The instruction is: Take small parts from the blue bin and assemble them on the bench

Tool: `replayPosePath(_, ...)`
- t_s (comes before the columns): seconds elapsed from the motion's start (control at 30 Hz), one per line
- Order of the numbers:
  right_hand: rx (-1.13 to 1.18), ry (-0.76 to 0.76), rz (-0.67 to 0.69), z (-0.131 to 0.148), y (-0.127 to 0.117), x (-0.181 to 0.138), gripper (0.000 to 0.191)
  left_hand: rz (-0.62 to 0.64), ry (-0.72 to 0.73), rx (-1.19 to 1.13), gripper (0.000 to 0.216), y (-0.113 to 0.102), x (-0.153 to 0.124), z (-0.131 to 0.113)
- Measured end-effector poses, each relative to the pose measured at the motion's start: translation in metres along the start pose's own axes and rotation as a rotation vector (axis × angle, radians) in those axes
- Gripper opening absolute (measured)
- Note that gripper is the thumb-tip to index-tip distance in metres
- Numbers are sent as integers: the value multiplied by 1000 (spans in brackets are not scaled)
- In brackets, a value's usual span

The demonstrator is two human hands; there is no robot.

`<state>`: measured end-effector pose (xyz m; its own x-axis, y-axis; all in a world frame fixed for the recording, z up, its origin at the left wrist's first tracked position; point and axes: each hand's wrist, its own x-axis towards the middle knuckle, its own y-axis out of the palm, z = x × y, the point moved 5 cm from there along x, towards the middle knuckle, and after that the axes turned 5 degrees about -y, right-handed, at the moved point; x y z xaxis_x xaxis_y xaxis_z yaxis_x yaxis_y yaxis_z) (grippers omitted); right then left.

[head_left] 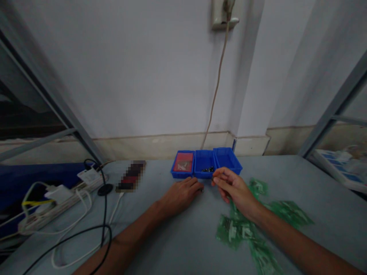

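My left hand [180, 194] rests on the grey table, fingers curled, fingertips pinching a tiny part [202, 190] I cannot make out. My right hand [232, 187] hovers just right of it, thumb and fingers pinched on a small dark piece near the blue bins. Three blue bins stand side by side behind the hands: the left bin [182, 164] has a red lining and small parts, the middle bin [204, 165] holds small dark parts, the right bin [228, 159] looks empty. Green plastic bags [243, 229] lie under my right forearm.
A white power strip [57, 198] with plugs and black and white cables [103, 214] fills the table's left side. A blurred-out object [131, 176] lies left of the bins. A cord [218, 84] hangs from a wall socket. Metal frame posts stand at both sides.
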<state>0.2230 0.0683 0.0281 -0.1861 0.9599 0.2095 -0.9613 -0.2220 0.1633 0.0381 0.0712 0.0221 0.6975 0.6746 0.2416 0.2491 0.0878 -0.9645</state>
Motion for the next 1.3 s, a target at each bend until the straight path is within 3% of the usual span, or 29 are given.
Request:
replayPosePath(0.37,176,132,-50,-8,-3,-1,45,-18,-62,28,22,-1,0,1)
replayPosePath(0.63,310,191,-14,-13,-1,0,51,-4,17,-13,19,-4,2,-5)
replayPosePath(0.73,262,147,-43,-8,0,-1,43,-7,26,-13,21,-4,2,-5)
replayPosePath(1.03,-202,-144,-8,1,-1,0,30,20,13,17,16,1,2,-4)
replayPosePath(1.17,-176,-118,15,1,0,0,31,8,-11,-16,15,1,2,-2)
replayPosePath(1.3,-14,5,17,-4,0,-1,33,-13,-71,-12,18,2,1,0)
